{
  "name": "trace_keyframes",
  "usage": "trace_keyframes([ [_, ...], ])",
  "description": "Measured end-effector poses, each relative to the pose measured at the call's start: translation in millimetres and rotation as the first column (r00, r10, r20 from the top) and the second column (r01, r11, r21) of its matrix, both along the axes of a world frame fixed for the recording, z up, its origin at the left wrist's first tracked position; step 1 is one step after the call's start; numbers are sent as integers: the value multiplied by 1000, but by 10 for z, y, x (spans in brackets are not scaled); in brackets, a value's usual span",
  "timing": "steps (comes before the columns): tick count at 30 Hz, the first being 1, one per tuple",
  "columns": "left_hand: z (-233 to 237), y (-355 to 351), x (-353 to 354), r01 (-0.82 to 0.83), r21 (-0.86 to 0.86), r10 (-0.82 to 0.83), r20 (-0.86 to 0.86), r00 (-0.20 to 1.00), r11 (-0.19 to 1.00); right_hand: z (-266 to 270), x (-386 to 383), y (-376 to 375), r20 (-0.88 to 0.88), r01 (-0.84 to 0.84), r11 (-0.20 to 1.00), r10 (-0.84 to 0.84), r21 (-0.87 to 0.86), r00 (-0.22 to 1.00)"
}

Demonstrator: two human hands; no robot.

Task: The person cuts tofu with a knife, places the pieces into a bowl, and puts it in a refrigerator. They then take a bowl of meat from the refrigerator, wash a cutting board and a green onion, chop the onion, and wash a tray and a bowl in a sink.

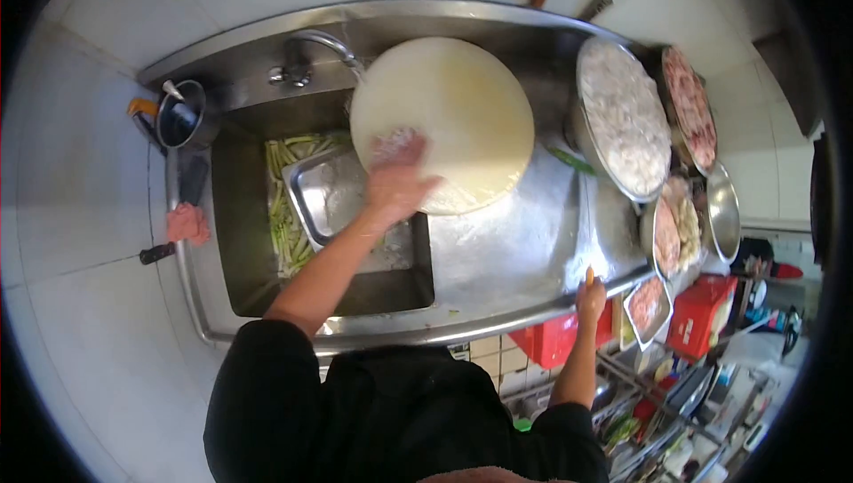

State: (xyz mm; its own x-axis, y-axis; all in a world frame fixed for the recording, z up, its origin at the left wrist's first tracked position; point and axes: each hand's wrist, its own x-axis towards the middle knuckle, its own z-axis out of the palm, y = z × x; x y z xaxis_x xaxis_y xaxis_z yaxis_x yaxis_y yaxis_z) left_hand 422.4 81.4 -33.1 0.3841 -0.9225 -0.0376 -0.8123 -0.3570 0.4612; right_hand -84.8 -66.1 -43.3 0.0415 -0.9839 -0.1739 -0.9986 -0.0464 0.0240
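1. Left hand [397,174]: open, grasping nothing; fingers blurred over the round board [462,110].
2. Right hand [591,298]: closed around the yellow handle [589,277] of a tool, near the bench [506,261] edge.
3. Board: on the bench, overlapping the sink [240,261].
4. Sink: contains green stalks [283,225] around a metal tray [306,194].
5. Beyond board: tub [588,141] of pale food.

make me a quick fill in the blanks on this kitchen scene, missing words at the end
The ____ hand is over the round board.
The ____ hand grips a handle.
The cloth on the rim of the sink is ____.
The stalks inside the sink are ____.

Missing words: left; right; pink; green.
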Motion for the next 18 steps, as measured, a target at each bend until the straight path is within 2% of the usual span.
trace_keyframes([
  [2,-232,466,641,-279,131,287,-45,957,951,325,257,380,118,98,995,-99,16,988],
  [3,-452,731,917,-409,36,402,123,907,912,377,295,524,258,43,999,-42,3,965],
  [4,-785,1083,1252,-507,142,503,68,862,850,424,310,638,389,-8,1000,16,-22,921],
  [5,-470,1296,1367,-392,439,411,55,910,808,486,357,752,507,-51,997,71,-54,859],
  [6,-527,1574,1352,-450,361,453,82,888,817,598,573,770,457,-90,993,113,-72,882],
  [7,-467,1681,1284,-402,405,429,25,903,821,755,907,703,405,-124,988,149,-87,902],
  [8,-399,1753,1206,-347,448,402,-30,915,824,983,1296,610,583,-99,992,38,73,812],
  [9,-479,1819,1076,-307,441,414,-170,894,843,1230,1711,504,663,-71,941,-178,331,727],
  [10,-582,1899,943,-270,433,422,-305,854,860,1444,2086,438,794,-201,888,-243,413,558],
  [12,-628,1974,614,-143,398,362,-552,751,906,1755,2780,303,925,-424,838,-224,344,308],
  [14,-482,1927,259,-102,327,291,-608,738,940,1991,3327,151,843,-594,694,-535,406,-49],
  [16,-894,2047,-5,-117,214,232,-661,713,970,2156,3743,-68,680,-720,569,-709,396,-187],
  [17,-1038,2055,-78,-134,154,203,-686,699,979,2258,3962,-218,540,-732,499,-814,463,-214],
  [18,-1016,2026,-107,-129,172,212,-675,706,977,2358,4186,-353,380,-749,415,-895,517,-233],
])
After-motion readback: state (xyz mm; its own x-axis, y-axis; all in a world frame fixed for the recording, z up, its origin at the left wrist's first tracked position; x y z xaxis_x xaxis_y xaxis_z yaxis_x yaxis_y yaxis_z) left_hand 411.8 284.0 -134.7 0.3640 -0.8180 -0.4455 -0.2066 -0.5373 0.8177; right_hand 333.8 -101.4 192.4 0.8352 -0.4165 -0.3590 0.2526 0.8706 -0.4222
